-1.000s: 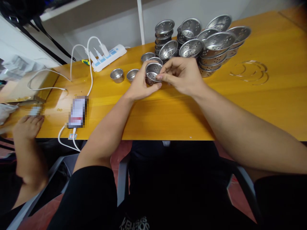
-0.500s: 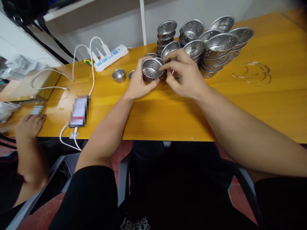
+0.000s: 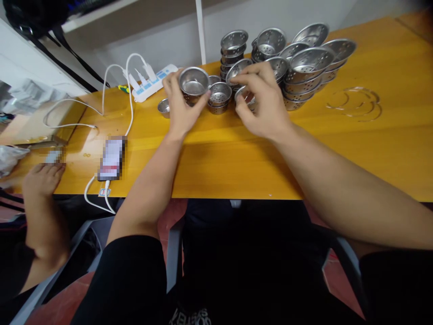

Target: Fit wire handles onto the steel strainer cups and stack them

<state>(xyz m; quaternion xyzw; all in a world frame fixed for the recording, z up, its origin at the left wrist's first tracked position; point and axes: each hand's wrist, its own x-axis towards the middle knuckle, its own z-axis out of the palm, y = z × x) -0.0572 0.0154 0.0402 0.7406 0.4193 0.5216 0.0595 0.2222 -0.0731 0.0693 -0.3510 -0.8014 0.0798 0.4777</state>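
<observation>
My left hand (image 3: 181, 101) grips a small round metal cup (image 3: 194, 81), raised off the table with its mouth tilted toward me; thumb and fingers hold its sides. My right hand (image 3: 260, 99) hovers to the right with thumb and fingers apart, around a perforated cup (image 3: 249, 95) that it partly hides. Whether the thumb touches that cup I cannot tell. Between my hands stands a short stack of perforated cups (image 3: 219, 97). Another small cup (image 3: 163, 107) sits at the left, partly behind my left hand.
Behind my hands rise several stacks of perforated metal cups (image 3: 309, 65), some leaning. Thin curved strips (image 3: 358, 104) lie at the right. A white power strip (image 3: 155, 83), cables and a phone (image 3: 112, 158) are at the left. Another person's hand (image 3: 43, 178) rests on the table edge.
My left hand has moved left and slightly up with its cup, uncovering the short stack. The fingers of my right hand have come away from that cup and spread.
</observation>
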